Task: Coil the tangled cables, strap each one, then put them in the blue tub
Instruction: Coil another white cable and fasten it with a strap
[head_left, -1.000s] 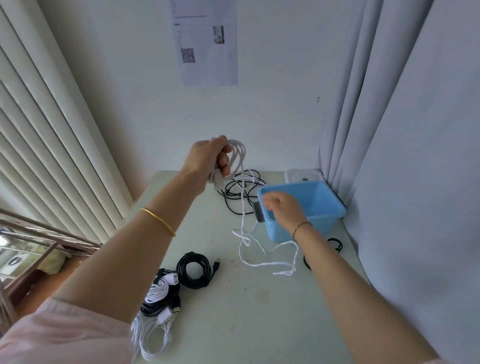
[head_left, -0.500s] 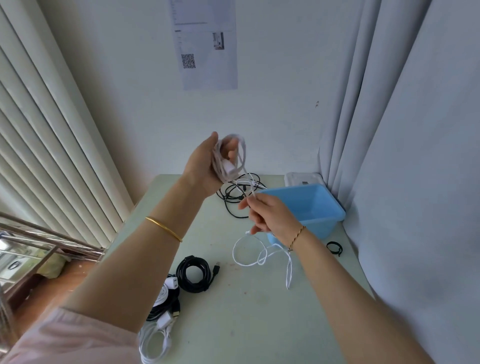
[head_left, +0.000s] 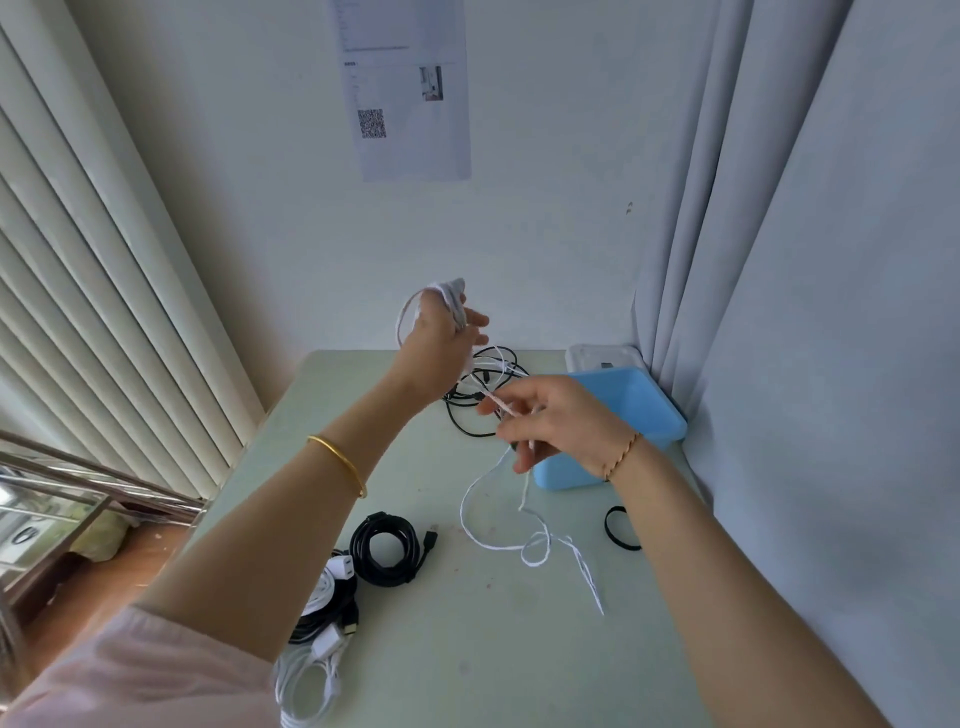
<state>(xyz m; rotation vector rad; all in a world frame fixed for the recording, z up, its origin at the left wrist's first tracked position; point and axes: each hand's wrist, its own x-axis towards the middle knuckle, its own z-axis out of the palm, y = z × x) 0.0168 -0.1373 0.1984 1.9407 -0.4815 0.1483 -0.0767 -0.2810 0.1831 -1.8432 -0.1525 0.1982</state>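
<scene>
My left hand (head_left: 441, 343) is raised above the far part of the table and grips a small coil of white cable (head_left: 410, 306). From the coil the white cable runs down to my right hand (head_left: 550, 421), which pinches the strand. The loose end (head_left: 540, 545) trails in loops onto the table. The blue tub (head_left: 644, 410) stands at the far right, partly hidden by my right hand. A tangle of black cable (head_left: 467, 410) lies beyond my hands.
A coiled black cable (head_left: 384, 548) and a pile of white and black cables with plugs (head_left: 322, 623) lie near the table's left front edge. A black strap loop (head_left: 621, 527) lies right of my right wrist. A white box (head_left: 597, 356) sits behind the tub. Curtains hang on the right.
My left hand has turned over with the coil and shifted slightly. My right hand has moved from the tub's front rim up to the strand and pulled more cable off the table.
</scene>
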